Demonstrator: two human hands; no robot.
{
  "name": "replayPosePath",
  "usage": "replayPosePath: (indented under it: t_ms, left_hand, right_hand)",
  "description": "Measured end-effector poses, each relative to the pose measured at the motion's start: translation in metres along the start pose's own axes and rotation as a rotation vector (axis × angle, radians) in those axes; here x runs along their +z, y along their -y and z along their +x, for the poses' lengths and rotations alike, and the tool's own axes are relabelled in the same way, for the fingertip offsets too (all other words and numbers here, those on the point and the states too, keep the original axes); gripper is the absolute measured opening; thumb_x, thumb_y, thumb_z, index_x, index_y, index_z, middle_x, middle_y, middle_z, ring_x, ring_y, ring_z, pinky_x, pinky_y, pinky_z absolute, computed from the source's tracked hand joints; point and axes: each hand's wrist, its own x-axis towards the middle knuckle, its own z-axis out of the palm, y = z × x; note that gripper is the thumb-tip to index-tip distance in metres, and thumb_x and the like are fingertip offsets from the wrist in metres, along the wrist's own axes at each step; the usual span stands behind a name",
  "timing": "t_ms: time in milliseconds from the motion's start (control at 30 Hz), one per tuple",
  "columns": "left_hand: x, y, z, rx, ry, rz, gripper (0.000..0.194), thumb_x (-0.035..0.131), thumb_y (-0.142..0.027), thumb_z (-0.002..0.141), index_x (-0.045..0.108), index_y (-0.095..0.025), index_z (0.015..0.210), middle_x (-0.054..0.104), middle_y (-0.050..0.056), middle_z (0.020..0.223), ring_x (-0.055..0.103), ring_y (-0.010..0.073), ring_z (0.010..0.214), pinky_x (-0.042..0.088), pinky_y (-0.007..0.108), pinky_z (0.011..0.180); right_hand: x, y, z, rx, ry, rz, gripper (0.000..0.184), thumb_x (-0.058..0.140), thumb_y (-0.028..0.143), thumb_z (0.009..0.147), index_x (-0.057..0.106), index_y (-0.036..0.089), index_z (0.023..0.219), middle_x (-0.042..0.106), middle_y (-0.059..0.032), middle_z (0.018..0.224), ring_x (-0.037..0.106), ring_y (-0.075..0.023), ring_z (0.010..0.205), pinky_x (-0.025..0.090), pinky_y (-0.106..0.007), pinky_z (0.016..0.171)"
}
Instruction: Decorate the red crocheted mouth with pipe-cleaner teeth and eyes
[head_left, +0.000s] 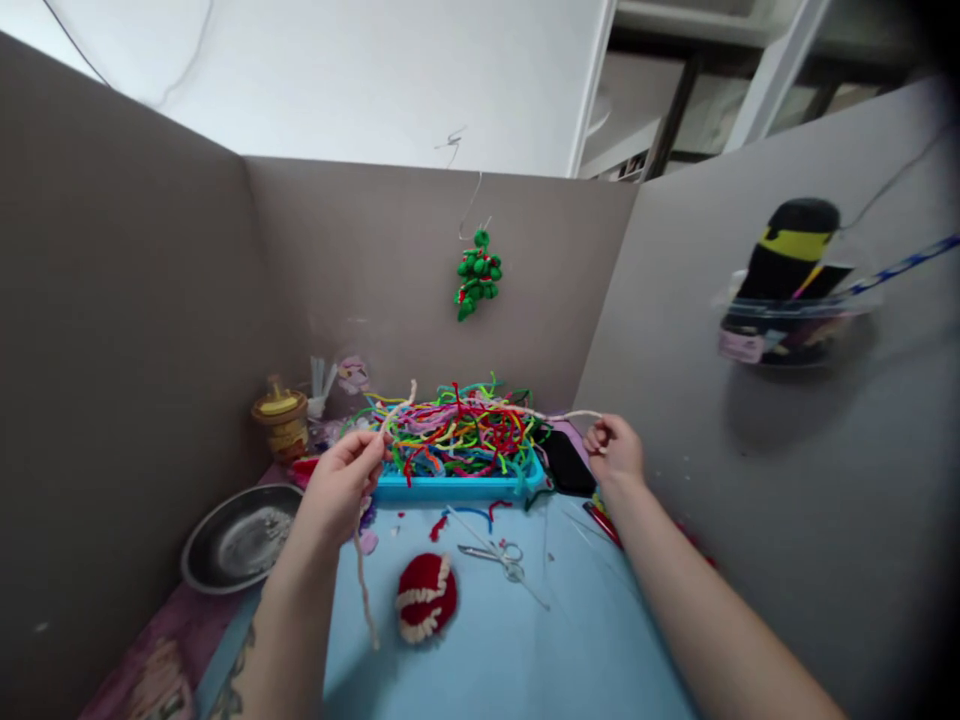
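My left hand [351,470] pinches a cream yarn strand [363,580]; one end pokes up above the fingers and the other dangles over the table. On the right, my right hand [619,450] is closed on a pale yarn strand [574,414] that runs left over a heap of multicoloured yarn pieces [465,435]. Whether both hands hold one strand, I cannot tell. The heap fills a blue tray [457,489] between my hands. Nearer me lies a dark red knitted ball [421,576] with cream ruffled trim. Scissors [487,553] rest beside it, with a thin rod [529,588] across them.
A metal bowl [206,560] stands at left, with a brown-and-yellow container [282,425] behind it. A black phone-like object [568,463] lies right of the tray. Grey panels [360,250] enclose the table; a green ornament [478,275] and a clear pouch [795,325] hang there.
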Motion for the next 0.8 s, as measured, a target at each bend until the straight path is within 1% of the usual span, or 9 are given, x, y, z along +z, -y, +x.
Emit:
replayPosePath:
  t_ms: [100,200,300,400,433,500,600,700,800]
  left_hand:
    - [0.006,0.009,0.002,-0.031,0.020,0.070,0.030,0.073,-0.040,0.064,0.060,-0.015,0.071,0.045,-0.006,0.048,0.031,0.0022,0.037,0.018,0.013,0.036]
    - [0.011,0.014,0.002,-0.045,0.023,0.122,0.029,0.071,-0.042,0.065,0.059,-0.015,0.070,0.044,-0.007,0.047,0.029,0.0028,0.037,0.017,0.014,0.035]
    - [0.015,0.015,0.001,-0.029,0.025,0.196,0.027,0.069,-0.041,0.067,0.058,-0.016,0.067,0.044,-0.006,0.048,0.028,0.0039,0.038,0.017,0.015,0.036]
    - [0.016,0.015,0.001,0.025,0.035,0.321,0.023,0.068,-0.037,0.068,0.062,-0.016,0.065,0.050,-0.003,0.052,0.036,0.0066,0.043,0.025,0.016,0.040]
    - [0.016,0.015,0.002,0.046,0.050,0.376,0.020,0.068,-0.035,0.069,0.063,-0.016,0.066,0.054,-0.002,0.055,0.041,0.0082,0.047,0.029,0.016,0.043]
    - [0.017,0.016,0.002,0.092,0.093,0.499,0.015,0.066,-0.031,0.070,0.067,-0.016,0.067,0.059,0.001,0.059,0.048,0.0113,0.054,0.034,0.018,0.048]
    - [0.021,0.019,-0.001,0.179,0.162,0.652,0.010,0.064,-0.027,0.071,0.070,-0.019,0.068,0.063,0.001,0.061,0.051,0.0131,0.056,0.035,0.019,0.051]
    - [0.028,0.019,-0.008,0.261,0.239,0.788,0.011,0.060,-0.025,0.074,0.070,-0.020,0.071,0.067,0.002,0.068,0.054,0.0146,0.061,0.036,0.020,0.055]
    - [0.034,0.016,-0.015,0.292,0.315,0.927,0.019,0.051,-0.027,0.081,0.067,-0.019,0.076,0.067,0.003,0.074,0.056,0.0154,0.065,0.039,0.022,0.059]
  right_hand:
    - [0.012,-0.013,-0.014,-0.036,0.081,-0.170,0.025,0.040,0.043,0.071,0.036,0.022,0.058,0.028,0.0085,0.043,0.027,-0.0083,0.036,0.026,-0.022,0.037]
    - [0.033,-0.029,-0.028,-0.053,0.235,-0.394,0.030,0.039,0.046,0.076,0.049,0.020,0.064,0.041,0.0040,0.049,0.041,-0.0119,0.044,0.034,-0.024,0.043]
    - [0.054,-0.044,-0.040,-0.081,0.424,-0.655,0.027,0.053,0.044,0.072,0.059,0.019,0.062,0.056,-0.0022,0.062,0.054,-0.0180,0.066,0.042,-0.028,0.062]
    - [0.066,-0.050,-0.050,-0.115,0.528,-0.856,0.013,0.064,0.031,0.065,0.065,0.018,0.064,0.062,-0.0087,0.080,0.053,-0.0252,0.091,0.040,-0.034,0.083]
    - [0.068,-0.048,-0.053,-0.128,0.538,-0.901,0.012,0.065,0.028,0.065,0.067,0.018,0.070,0.062,-0.0102,0.086,0.052,-0.0266,0.096,0.038,-0.036,0.087]
    - [0.068,-0.035,-0.061,-0.184,0.522,-0.942,0.022,0.061,0.025,0.070,0.068,0.017,0.090,0.061,-0.0116,0.096,0.051,-0.0264,0.099,0.037,-0.038,0.091]
    - [0.066,0.000,-0.079,-0.412,0.479,-0.814,0.030,0.050,0.025,0.083,0.062,0.019,0.110,0.058,-0.0096,0.106,0.055,-0.0210,0.098,0.042,-0.033,0.089]
    - [0.064,0.032,-0.098,-0.536,0.590,-0.655,0.028,0.049,0.026,0.087,0.061,0.024,0.112,0.059,-0.0067,0.103,0.057,-0.0182,0.090,0.046,-0.031,0.081]
    - [0.064,0.043,-0.110,-0.633,0.685,-0.726,0.020,0.051,0.024,0.087,0.066,0.023,0.101,0.062,-0.0063,0.094,0.057,-0.0186,0.089,0.046,-0.032,0.080]
